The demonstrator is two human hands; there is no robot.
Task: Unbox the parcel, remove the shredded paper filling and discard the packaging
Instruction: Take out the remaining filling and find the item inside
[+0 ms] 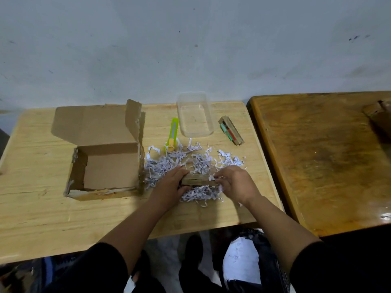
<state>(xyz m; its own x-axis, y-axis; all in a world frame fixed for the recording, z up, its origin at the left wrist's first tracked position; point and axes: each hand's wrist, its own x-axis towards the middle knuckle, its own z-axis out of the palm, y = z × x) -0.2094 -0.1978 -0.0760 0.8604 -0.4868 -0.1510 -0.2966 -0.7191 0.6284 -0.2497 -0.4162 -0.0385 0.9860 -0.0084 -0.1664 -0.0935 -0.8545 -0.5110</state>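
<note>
Just right of the open cardboard box (105, 166), shredded paper (190, 161) lay heaped on the pale wooden surface (42, 218). Amid that heap both hands gripped a small wooden block (198, 179), the left hand (172, 182) curled round its left end, the right hand (234, 182) round its right end. Beyond the box's right side sat a green box cutter (173, 134), a clear plastic tub (195, 115) and another wooden block (231, 130).

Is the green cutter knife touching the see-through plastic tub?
Apart. The head view shows a strip of bare wooden table between the green cutter knife and the left wall of the clear plastic tub; the knife's lower end lies in the shredded paper.
</note>
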